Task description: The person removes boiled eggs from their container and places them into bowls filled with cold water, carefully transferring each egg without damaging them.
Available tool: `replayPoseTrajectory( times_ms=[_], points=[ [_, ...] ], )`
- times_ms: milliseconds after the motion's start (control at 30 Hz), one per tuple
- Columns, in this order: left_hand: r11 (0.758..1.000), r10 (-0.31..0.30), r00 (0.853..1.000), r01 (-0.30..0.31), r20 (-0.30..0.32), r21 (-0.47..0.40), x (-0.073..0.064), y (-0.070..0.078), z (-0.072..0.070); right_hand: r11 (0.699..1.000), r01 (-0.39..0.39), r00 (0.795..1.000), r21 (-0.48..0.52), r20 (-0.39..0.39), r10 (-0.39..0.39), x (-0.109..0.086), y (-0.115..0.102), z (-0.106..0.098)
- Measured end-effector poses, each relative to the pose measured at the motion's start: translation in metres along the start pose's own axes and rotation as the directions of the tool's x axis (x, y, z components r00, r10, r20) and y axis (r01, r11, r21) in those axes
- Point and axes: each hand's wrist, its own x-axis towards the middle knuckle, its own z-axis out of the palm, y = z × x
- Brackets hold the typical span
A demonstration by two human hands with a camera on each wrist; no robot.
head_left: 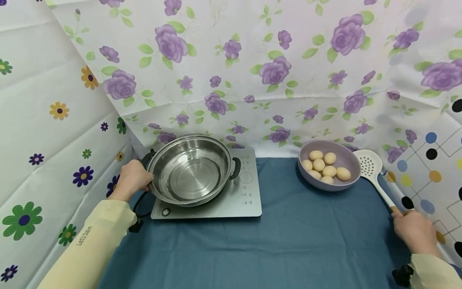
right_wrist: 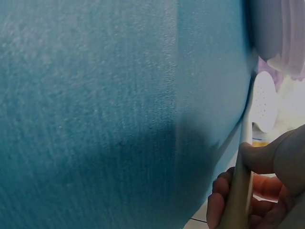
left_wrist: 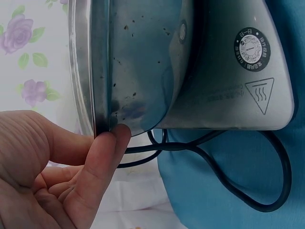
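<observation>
A wide stainless steel pot (head_left: 195, 176) with black side handles stands on a flat induction cooker (head_left: 245, 192). My left hand (head_left: 132, 179) is at the pot's left side, thumb and fingers pinching its rim, as the left wrist view shows. Over at the far right, my right hand (head_left: 415, 230) grips the wooden handle of a white skimmer (head_left: 369, 162). The skimmer's perforated head lies beside a mauve bowl (head_left: 355, 166) of several eggs (head_left: 319, 164). In the right wrist view, the thumb lies along the skimmer's handle (right_wrist: 238, 195) with the fingers curled round it.
A black power cord (left_wrist: 219, 176) loops beside the cooker's left edge. Blue cloth (head_left: 288, 241) covers the table. Flowered sheeting (head_left: 231, 80) hangs behind, with more patterned sheeting close by each hand.
</observation>
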Motion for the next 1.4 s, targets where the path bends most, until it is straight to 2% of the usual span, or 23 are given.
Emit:
replayPoseTrajectory(
  times_ms=[267, 500, 800, 967, 1100, 1233, 1333, 1400],
  points=[
    [1.000, -0.018, 1.000, 0.018, 0.010, -0.008, -0.004, 0.003, -0.001, 0.997, -0.075, 0.997, -0.014, -0.036, 0.074, -0.007, -0.006, 0.006],
    [1.000, -0.023, 1.000, 0.023, 0.004, -0.017, -0.006, 0.004, -0.003, 0.998, -0.054, 0.996, -0.024, -0.066, 0.052, -0.007, -0.004, 0.005],
    [1.000, -0.023, 1.000, 0.023, 0.000, -0.010, -0.009, -0.001, -0.004, 0.998, -0.038, 0.999, -0.040, -0.033, 0.036, -0.006, -0.005, 0.007],
    [0.999, -0.047, 0.999, 0.047, 0.005, -0.007, -0.008, -0.003, -0.005, 0.998, -0.026, 0.999, -0.062, 0.039, 0.029, -0.009, -0.011, 0.001],
    [0.998, -0.066, 0.997, 0.067, 0.046, -0.007, -0.007, -0.002, -0.007, 0.999, 0.031, 0.998, -0.027, 0.063, -0.029, -0.014, -0.018, -0.012],
    [0.997, -0.077, 0.993, 0.077, 0.091, 0.008, -0.010, 0.002, -0.013, 0.987, 0.154, 0.988, 0.042, -0.017, -0.153, -0.024, -0.031, -0.027],
    [0.997, -0.073, 0.995, 0.070, 0.067, 0.043, -0.017, 0.007, -0.019, 0.961, 0.270, 0.961, 0.065, -0.087, -0.264, -0.036, -0.045, -0.036],
    [0.996, -0.053, 0.998, 0.052, 0.027, 0.066, -0.024, 0.010, -0.022, 0.938, 0.337, 0.938, 0.080, -0.119, -0.326, -0.045, -0.057, -0.041]
  ],
)
